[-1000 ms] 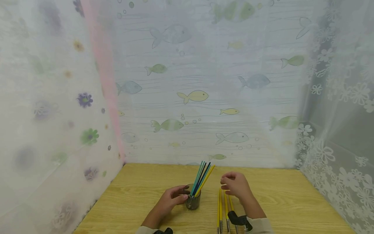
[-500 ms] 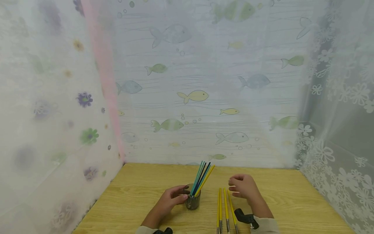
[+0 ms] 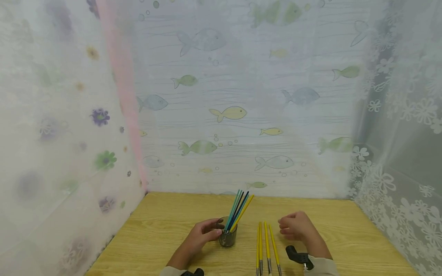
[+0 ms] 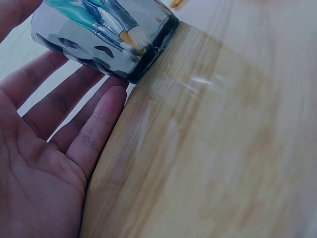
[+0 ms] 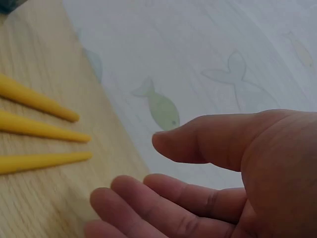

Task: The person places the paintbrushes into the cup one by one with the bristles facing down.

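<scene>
My left hand (image 3: pixel 201 237) holds a small dark see-through cup (image 3: pixel 227 240) from its left side, with the thumb in front and the fingers behind. Several paintbrushes (image 3: pixel 238 212) lean to the right in the cup, with teal, dark and yellow handles; in the left wrist view their bristles (image 4: pixel 136 37) point down at its base. Several yellow-handled paintbrushes (image 3: pixel 267 241) lie side by side on the table, metal ends towards me. Right of them hovers my right hand (image 3: pixel 297 227), fingers loosely bent and holding nothing; the right wrist view shows its thumb apart from the fingers (image 5: pixel 163 208).
The wooden table (image 3: pixel 172 214) reaches back to a pale curtain (image 3: pixel 241 76) printed with fish. Flowered sheets stand along the left and right sides. A black wrist mount (image 3: pixel 298 256) sits on the right wrist.
My right hand has moved to the right and slightly towards me, away from the yellow paintbrushes, uncovering their handles. The left hand and the cup have stayed put.
</scene>
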Tool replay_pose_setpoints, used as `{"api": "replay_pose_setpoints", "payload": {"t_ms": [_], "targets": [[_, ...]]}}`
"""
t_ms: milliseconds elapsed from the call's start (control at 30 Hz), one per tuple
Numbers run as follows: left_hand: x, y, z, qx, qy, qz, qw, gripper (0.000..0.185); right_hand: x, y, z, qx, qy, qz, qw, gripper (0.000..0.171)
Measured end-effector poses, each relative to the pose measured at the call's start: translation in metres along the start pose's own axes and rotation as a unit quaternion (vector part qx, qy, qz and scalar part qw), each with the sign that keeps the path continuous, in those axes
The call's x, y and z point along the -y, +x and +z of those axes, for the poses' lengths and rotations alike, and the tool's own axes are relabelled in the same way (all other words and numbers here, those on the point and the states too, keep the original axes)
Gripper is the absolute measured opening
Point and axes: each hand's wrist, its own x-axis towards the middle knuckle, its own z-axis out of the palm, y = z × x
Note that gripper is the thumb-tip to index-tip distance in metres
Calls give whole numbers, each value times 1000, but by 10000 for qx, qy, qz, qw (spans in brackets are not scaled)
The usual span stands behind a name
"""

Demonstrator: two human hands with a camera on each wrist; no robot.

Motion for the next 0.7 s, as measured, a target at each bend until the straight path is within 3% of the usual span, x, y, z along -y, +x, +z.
{"api": "replay_pose_setpoints", "payload": {"t_ms": [267, 700], "targets": [[-1, 0, 1, -12, 22, 4, 10000, 52, -11, 2, -4, 221, -368, 347, 9985, 46], [-2, -1, 2, -4, 86, 17, 10000, 54, -15, -1, 10, 219, -845, 291, 9958, 23]]}}
